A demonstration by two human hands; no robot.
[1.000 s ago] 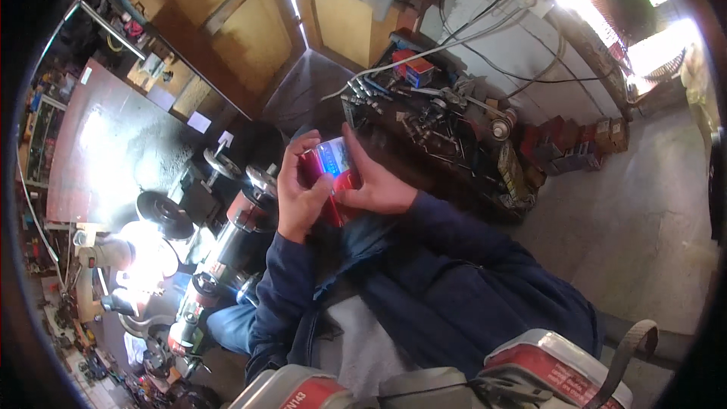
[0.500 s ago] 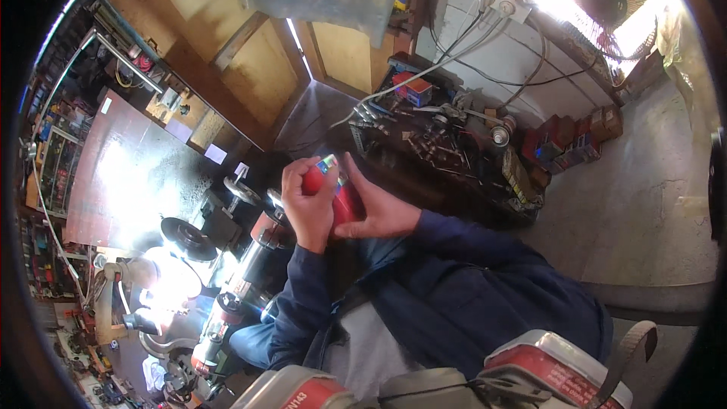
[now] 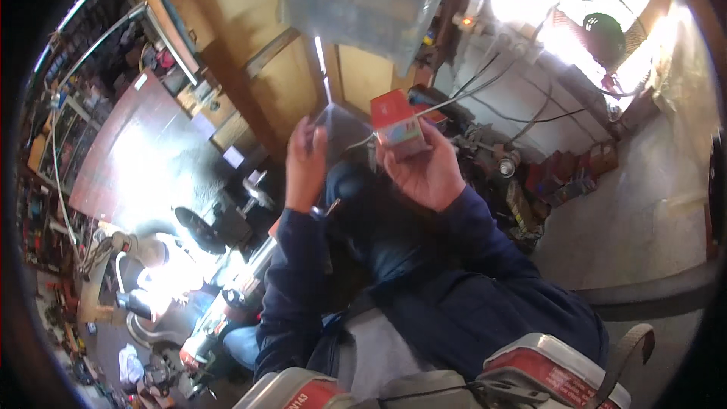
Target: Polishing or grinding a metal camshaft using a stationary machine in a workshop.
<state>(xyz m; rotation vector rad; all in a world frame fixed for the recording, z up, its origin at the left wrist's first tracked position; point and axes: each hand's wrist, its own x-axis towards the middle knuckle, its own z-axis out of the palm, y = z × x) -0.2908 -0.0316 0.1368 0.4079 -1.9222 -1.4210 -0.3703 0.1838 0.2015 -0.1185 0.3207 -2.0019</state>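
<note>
The grip changes from two hands to one. In both earlier views, the hands enclose a red article at the centre of the frame; in the current view they stand apart, and the small red box (image 3: 397, 125) is carried on one side only.

Right hand (image 3: 429, 172): grasping the box from its lower and right sides, slightly right of centre in the upper half of the frame. The box is tilted, with a plain red face uppermost and a multicoloured label below. Motion blur obscures finer detail.

Left hand (image 3: 306, 168): released, fingers raised and extended, left of centre. No object shows in it. A clear gap separates it from the box.

The box sits higher and further right in the frame than in the preceding view; the camera view also shifts, so part of this displacement is apparent only. The person's dark trouser leg (image 3: 350, 185) is visible between the hands. Metal parts lie behind the right hand, and stacked boxes (image 3: 564, 174) stand near the right edge.

Judged effect on the work: the right hand alone controls the box, and the left is available. Whether the box is sealed cannot be determined.
</note>
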